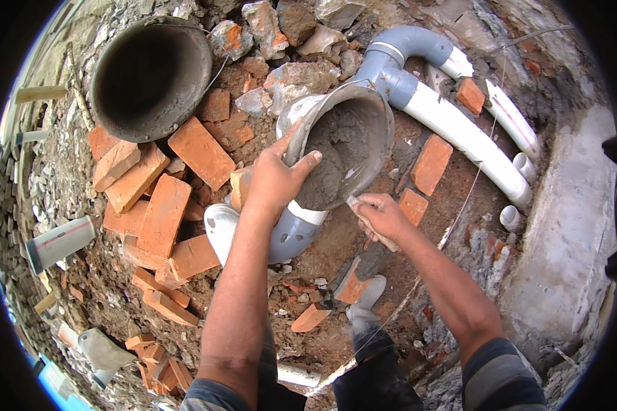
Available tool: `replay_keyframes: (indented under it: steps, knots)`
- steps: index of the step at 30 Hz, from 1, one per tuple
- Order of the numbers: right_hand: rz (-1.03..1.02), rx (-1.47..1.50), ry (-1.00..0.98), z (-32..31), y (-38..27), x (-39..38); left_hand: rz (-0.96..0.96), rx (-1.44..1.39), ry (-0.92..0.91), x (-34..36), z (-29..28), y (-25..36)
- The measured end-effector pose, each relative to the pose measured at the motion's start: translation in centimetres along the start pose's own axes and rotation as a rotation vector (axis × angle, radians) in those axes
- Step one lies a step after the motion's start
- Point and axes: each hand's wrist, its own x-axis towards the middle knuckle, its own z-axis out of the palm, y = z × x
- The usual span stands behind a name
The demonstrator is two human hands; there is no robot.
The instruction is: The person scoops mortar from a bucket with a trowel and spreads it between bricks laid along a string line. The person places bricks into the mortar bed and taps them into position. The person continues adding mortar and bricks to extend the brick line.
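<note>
My left hand [281, 175] grips the left rim of a tilted grey bucket [373, 151], thumb over the edge, with wet grey mortar [331, 154] inside. My right hand [380, 219] is closed on the wooden handle of a tool [353, 203], apparently a trowel, at the bucket's lower right; its blade is mostly hidden. Under and behind the bucket run grey and white pipe fittings [288, 236]. A single brick [430, 164] lies right of the bucket, with another piece below it.
An empty dark bucket [195, 82] sits at upper left above several loose bricks [164, 219]. Rubble [260, 27] lines the back. An elbow pipe [418, 48], white pipes [473, 144], a taut string [452, 219] and a concrete edge [548, 240] occupy the right. My boot [363, 308] stands below.
</note>
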Motion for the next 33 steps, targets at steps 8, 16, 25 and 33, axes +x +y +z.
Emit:
replay_keyframes:
  steps: [8,16,25,33]
  knots:
    - [-0.614,-0.581,0.428,-1.2,0.8,-1.7,-0.115,-0.102,0.003,0.4,-0.1,0.9]
    - [-0.425,-0.954,0.442,-4.9,-3.6,-5.2,-0.093,0.008,0.037,1.3,1.1,1.0]
    - [-0.076,-1.0,0.316,-5.1,-6.2,1.0,0.004,-0.007,0.107,1.3,1.8,0.8]
    - [-0.327,-0.432,0.255,-1.2,-0.1,2.8,-0.003,-0.001,0.133,1.4,2.4,-0.4]
